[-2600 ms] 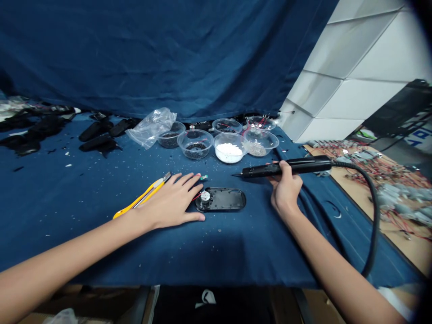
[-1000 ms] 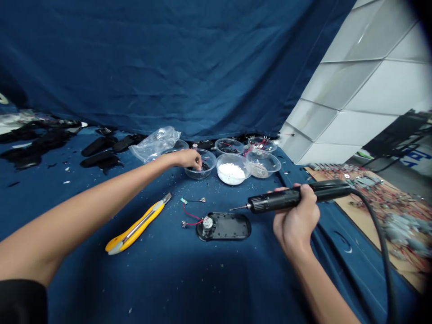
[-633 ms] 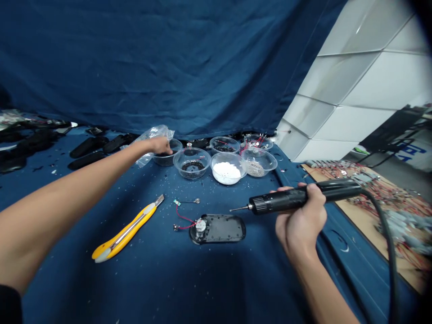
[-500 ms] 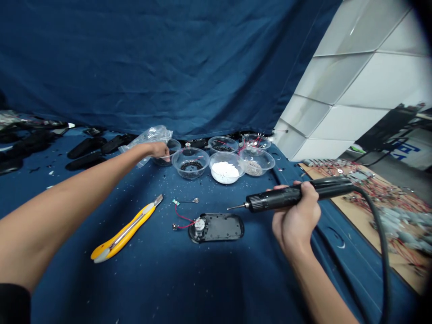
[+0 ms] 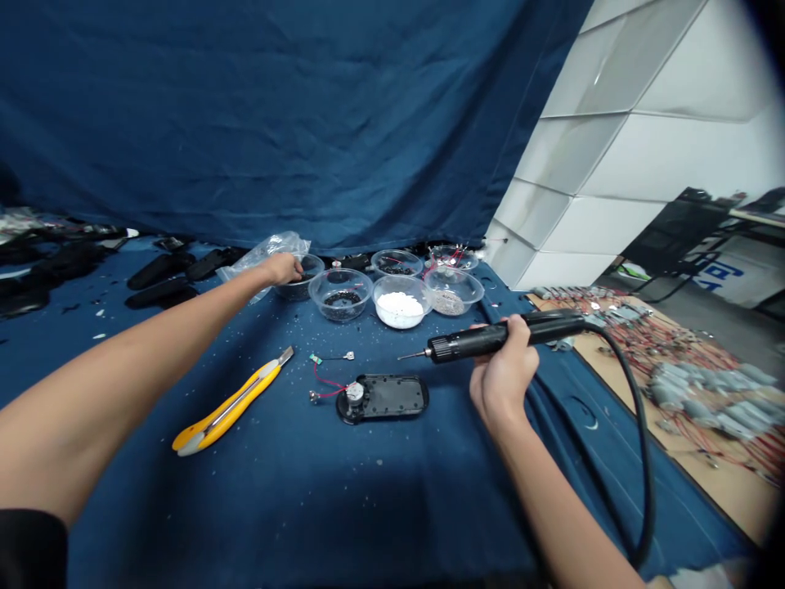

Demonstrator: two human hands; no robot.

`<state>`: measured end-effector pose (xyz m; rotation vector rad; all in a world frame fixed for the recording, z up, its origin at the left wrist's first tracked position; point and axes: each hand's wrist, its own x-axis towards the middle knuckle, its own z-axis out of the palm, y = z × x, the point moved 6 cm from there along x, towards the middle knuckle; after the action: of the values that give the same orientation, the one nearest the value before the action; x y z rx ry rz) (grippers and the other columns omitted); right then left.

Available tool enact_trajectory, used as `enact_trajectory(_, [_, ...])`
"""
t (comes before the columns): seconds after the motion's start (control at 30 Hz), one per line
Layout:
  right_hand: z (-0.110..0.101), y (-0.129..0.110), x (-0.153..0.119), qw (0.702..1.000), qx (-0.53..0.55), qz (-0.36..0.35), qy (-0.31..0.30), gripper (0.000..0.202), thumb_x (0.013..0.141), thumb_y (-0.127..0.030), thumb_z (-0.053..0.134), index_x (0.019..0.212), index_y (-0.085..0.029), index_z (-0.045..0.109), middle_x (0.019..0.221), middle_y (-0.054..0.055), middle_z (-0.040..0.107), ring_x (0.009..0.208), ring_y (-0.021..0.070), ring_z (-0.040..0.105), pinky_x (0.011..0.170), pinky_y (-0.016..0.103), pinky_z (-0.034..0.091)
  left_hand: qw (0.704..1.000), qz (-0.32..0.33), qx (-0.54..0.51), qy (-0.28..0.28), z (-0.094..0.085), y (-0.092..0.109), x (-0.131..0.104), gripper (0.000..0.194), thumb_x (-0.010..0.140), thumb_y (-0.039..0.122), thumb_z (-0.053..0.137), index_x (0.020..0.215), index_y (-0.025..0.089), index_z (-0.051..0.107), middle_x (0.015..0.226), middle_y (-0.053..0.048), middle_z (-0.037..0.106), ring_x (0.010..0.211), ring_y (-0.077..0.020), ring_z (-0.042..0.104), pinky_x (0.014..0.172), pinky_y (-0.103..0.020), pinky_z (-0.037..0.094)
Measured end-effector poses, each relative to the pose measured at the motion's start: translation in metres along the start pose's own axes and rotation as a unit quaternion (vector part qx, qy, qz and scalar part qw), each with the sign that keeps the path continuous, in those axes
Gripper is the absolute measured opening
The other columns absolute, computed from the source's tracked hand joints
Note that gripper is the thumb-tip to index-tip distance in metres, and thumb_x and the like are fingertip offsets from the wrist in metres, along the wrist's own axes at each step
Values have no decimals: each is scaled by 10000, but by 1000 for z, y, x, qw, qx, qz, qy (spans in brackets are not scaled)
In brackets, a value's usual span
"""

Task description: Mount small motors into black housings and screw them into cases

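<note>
My right hand [image 5: 504, 372] is wrapped round a black corded electric screwdriver [image 5: 469, 342], its bit pointing left over the cloth. Below and left of the bit lies a black plastic casing half [image 5: 392, 396] with a round silver motor [image 5: 354, 393] at its left end. Red wires run from the motor to a small green circuit board [image 5: 316, 359]. At the back left, my left hand [image 5: 284, 267] reaches into a clear plastic bowl [image 5: 314, 268] of dark pieces. Its fingers are drawn together, the tips partly hidden; what they pinch, if anything, cannot be seen.
A yellow utility knife [image 5: 236, 406], blade out, lies left of the casing. More clear bowls hold black screws [image 5: 343, 301], white pieces [image 5: 400, 309] and small grey parts [image 5: 448, 303]. Wired motors cover a board [image 5: 650, 409] at right. Black casings [image 5: 160, 268] lie back left.
The view has shifted slightly, so the table things appear a little further left. My left hand stays at the back left bowl, its fingers now lower in it. My right hand still holds the screwdriver.
</note>
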<state>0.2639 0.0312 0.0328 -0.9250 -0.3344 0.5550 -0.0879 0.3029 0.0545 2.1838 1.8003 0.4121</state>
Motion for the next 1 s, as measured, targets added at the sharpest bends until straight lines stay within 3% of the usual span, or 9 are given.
enact_trajectory(0.1, [0, 1, 0, 1000, 19, 21, 0, 226, 772, -396, 615, 817, -202, 508, 586, -43, 569, 542, 144, 607, 461, 233, 530, 996, 20, -36, 74, -10, 20, -26, 114, 760, 209, 613, 813, 135, 682, 811, -81, 680, 794, -197, 596, 767, -292, 413])
enact_trajectory(0.17, [1, 2, -2, 998, 35, 43, -1, 223, 776, -387, 616, 827, -199, 510, 600, -47, 563, 556, 144, 619, 476, 236, 545, 988, 52, -72, 125, -14, 45, -62, 216, 847, 273, 548, 979, 148, 665, 999, -87, 684, 882, -180, 604, 792, -275, 426])
enact_trajectory(0.23, [3, 5, -5, 996, 45, 79, -14, 223, 791, -387, 598, 852, -198, 497, 628, -31, 589, 598, 166, 648, 533, 280, 581, 965, 121, -159, 172, -13, 77, -111, 236, 876, 324, 539, 999, 164, 663, 1022, -69, 688, 874, -165, 615, 784, -269, 448])
enact_trajectory(0.3, [7, 10, -10, 991, 50, 122, -34, 216, 815, -383, 567, 868, -195, 475, 660, 1, 623, 659, 198, 678, 608, 339, 606, 936, 162, -249, 188, -5, 107, -163, 230, 861, 366, 585, 948, 178, 685, 951, -47, 703, 830, -163, 624, 770, -281, 471])
enact_trajectory(0.37, [10, 15, -16, 985, 58, 157, -43, 201, 840, -367, 543, 875, -187, 461, 690, 27, 642, 716, 213, 695, 670, 366, 612, 916, 158, -327, 169, 10, 127, -206, 222, 855, 385, 609, 902, 182, 687, 889, -32, 707, 798, -163, 638, 747, -283, 492])
enact_trajectory(0.47, [12, 23, -24, 977, 67, 197, -39, 188, 870, -343, 522, 912, -174, 449, 714, 43, 652, 769, 217, 704, 706, 373, 614, 891, 138, -405, 149, 30, 142, -242, 163, 843, 343, 642, 845, 185, 683, 843, -14, 704, 786, -158, 651, 739, -273, 511])
enact_trajectory(0.67, [13, 30, -34, 972, 66, 224, -31, 188, 890, -312, 516, 963, -157, 440, 722, 46, 652, 788, 228, 709, 699, 383, 614, 871, 115, -461, 123, 51, 142, -253, 112, 846, 304, 649, 840, 199, 688, 811, 6, 701, 769, -142, 668, 722, -244, 515])
enact_trajectory(0.87, [14, 33, -37, 969, 69, 235, -23, 173, 916, -289, 490, 959, -124, 459, 719, 70, 655, 741, 221, 708, 680, 374, 612, 868, 129, -455, 153, 53, 144, -258, 104, 839, 307, 669, 819, 206, 687, 847, 7, 694, 794, -126, 660, 745, -229, 498])
enact_trajectory(1.0, [14, 37, -38, 966, 67, 248, -21, 165, 922, -291, 488, 957, -132, 459, 732, 65, 652, 733, 210, 706, 678, 367, 612, 867, 107, -465, 142, 56, 142, -256, 130, 834, 337, 674, 850, 209, 683, 823, 11, 688, 768, -128, 661, 727, -238, 496])
